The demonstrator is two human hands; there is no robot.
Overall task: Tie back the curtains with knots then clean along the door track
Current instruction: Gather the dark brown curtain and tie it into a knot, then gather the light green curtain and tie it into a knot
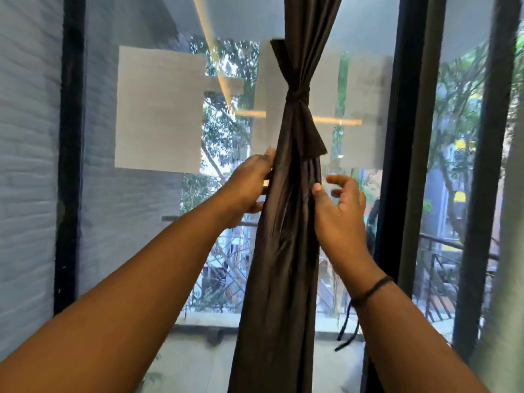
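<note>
Setting: glass sliding door (pixel 147 251) fills the frame from left to right, so the curtain hangs against daylight and shows as a dark column just right of centre.
Right forearm: rises from the lower right of the frame, a black cord bracelet (pixel 371 290) on the wrist with its loose ends dangling.
Left forearm: rises from the lower left toward the centre.
Right hand (pixel 340 205): relaxed and spread just right of the bundle at mid-frame; only the thumb tip seems to touch the folds, the other fingers hang free and hold nothing, likely to steady that side.
Left hand (pixel 249 185): against the left edge of the bundle at mid-frame, thumb and fingers curled round the outer fold, probably to gather the cloth inward.
Curtain (pixel 283 251): dark brown, gathered into one hanging bundle between both hands.
Knot (pixel 296 96): above the hands in the upper centre, a band of the same cloth cinched round the bundle, its loose end flaring below on the right; it looks finished, so the hands appear to be tidying the folds.
Door frame (pixel 397 165): dark upright just right of the curtain.
Door track: not in view; cleaning not yet begun.
Beyond the glass: balcony railing (pixel 442 251), then trees (pixel 226 131).
</note>
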